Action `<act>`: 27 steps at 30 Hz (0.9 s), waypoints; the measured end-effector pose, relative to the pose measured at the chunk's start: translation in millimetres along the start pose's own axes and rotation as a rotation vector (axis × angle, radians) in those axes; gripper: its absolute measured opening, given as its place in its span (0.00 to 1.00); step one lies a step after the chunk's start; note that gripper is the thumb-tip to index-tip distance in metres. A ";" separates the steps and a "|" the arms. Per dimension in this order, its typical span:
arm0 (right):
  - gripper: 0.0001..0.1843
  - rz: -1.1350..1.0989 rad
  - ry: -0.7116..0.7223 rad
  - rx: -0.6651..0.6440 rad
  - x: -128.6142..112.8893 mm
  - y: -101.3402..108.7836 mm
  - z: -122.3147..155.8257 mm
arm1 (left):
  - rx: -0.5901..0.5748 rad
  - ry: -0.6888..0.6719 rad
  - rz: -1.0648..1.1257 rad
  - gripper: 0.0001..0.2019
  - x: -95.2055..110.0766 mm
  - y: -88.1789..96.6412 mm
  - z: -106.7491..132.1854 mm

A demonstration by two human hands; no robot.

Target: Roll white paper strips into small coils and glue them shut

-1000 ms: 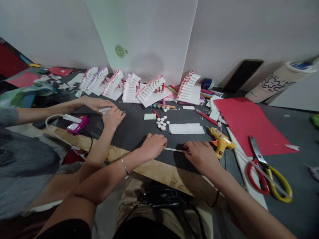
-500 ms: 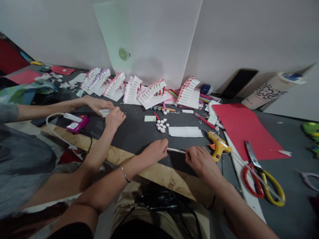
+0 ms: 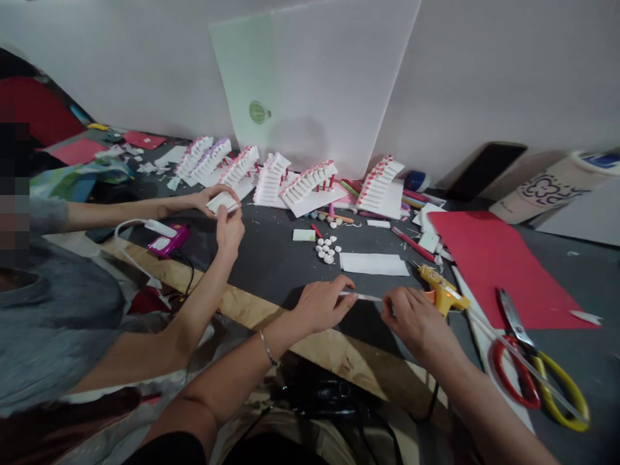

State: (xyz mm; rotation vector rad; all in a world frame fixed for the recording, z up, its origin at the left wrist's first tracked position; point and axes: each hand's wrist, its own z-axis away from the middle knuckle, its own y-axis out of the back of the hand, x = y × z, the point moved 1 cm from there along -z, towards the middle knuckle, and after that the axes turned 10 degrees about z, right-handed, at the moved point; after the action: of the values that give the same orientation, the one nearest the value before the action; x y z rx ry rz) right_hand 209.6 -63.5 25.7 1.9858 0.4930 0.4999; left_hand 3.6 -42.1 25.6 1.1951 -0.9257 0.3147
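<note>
A thin white paper strip point(image 3: 369, 298) stretches between my two hands above the front of the dark table. Its left end lies between the thumb and fingers of my left hand point(image 3: 323, 305), with the thumb stretched forward. My right hand point(image 3: 414, 316) has its fingers curled around the other end. Just beyond are a flat band of white paper point(image 3: 374, 263) and a cluster of small white paper coils point(image 3: 328, 249). Close to my right hand lies a yellow glue gun point(image 3: 445, 294).
Several small white paper staircases point(image 3: 310, 181) line the wall. Red-and-yellow scissors point(image 3: 516, 329) lie beside red paper point(image 3: 504, 258) at right. On the left, a co-worker's hands point(image 3: 227, 223) hold a folded white paper piece. A purple power adapter point(image 3: 169, 241) sits near the table edge.
The view has shifted, so the table appears farther right. My left fingers have loosened from a fist and the thumb now extends along the strip. The co-worker's hands have lifted and turned the paper piece.
</note>
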 end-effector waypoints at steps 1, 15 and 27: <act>0.11 -0.001 -0.009 0.001 0.5 2.1 -1.6 | 0.002 -0.007 0.038 0.16 0.0 0.6 -2.1; 0.13 -0.822 -0.846 0.318 33.6 -4.3 -20.4 | 0.371 -0.002 0.661 0.15 11.3 -7.9 -68.8; 0.13 -1.201 -1.052 0.285 7.1 -31.9 -33.2 | 0.334 -0.140 0.632 0.13 23.1 -29.3 -75.7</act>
State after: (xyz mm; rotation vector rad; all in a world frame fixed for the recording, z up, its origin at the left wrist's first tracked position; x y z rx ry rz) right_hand 193.4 -21.9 12.3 1.5259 0.9268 -1.3267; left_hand 70.6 8.6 18.7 1.2089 -1.4054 0.9292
